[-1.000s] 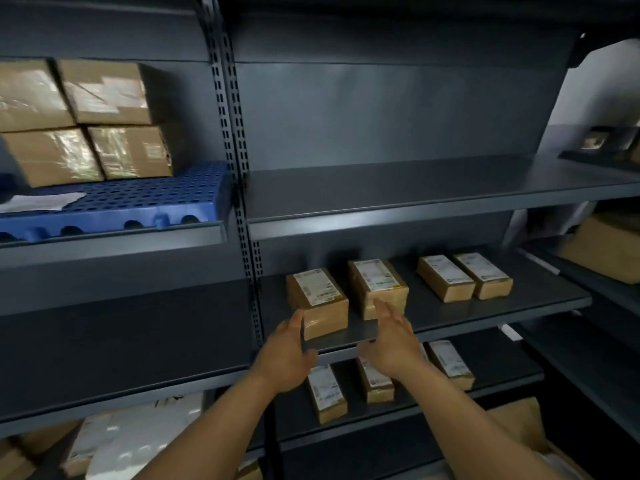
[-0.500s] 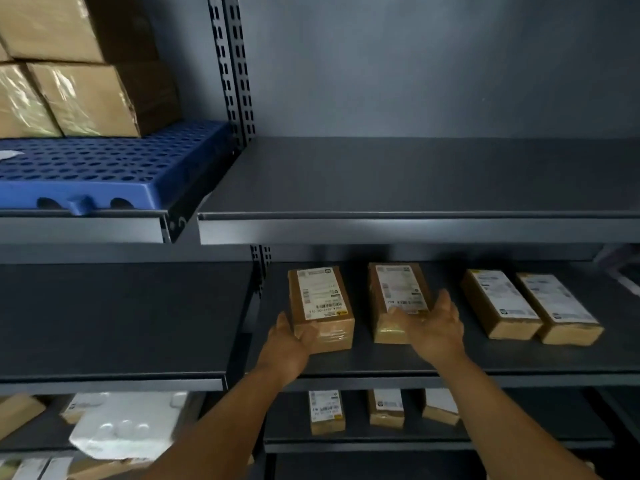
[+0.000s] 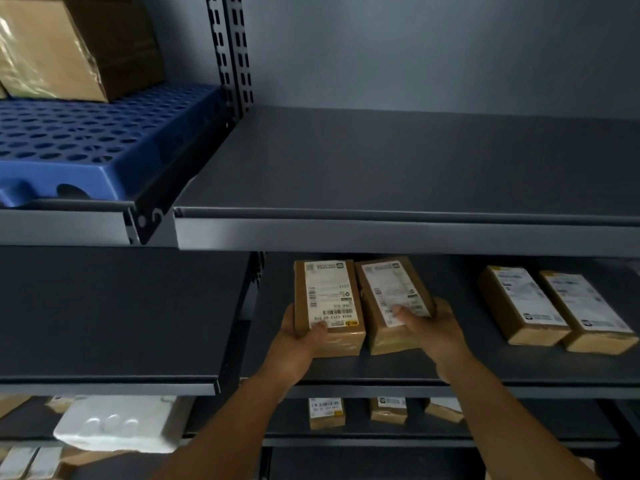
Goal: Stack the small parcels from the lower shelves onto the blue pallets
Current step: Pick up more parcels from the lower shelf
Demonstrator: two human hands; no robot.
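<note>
Field notes, head view. My landmark is the middle shelf [image 3: 381, 370], the dark board where both hands are working.

My left hand [image 3: 298, 341] grips the left parcel [image 3: 327, 303] at its near left corner: thumb curled onto the label on top, the other fingers hidden behind the box's left side. My right hand [image 3: 433, 327] grips the right parcel [image 3: 391, 299] at its near right corner, thumb pressed on the white label, fingers wrapped round the right side. So both hands are clamped, one box each.

The two parcels sit side by side on the middle shelf, touching along their long sides. The right one is skewed and its far end looks tipped up a little; I cannot tell whether either is fully off the board.

Further right on the same shelf, well apart from my hands, lie two more parcels [image 3: 554, 306], touching each other, labels up.

One level below the middle shelf I see three small parcels [image 3: 388, 410] in a row near the front edge, partly cut off by the shelf lip. Below and to the left sits a white foam tray [image 3: 114, 429].

One level above the middle shelf and to the left is the blue pallet [image 3: 86, 147], perforated top, carrying a large taped carton [image 3: 69, 46] at its back. Directly above the middle shelf is the upper shelf [image 3: 415, 161], a dark board.
</note>
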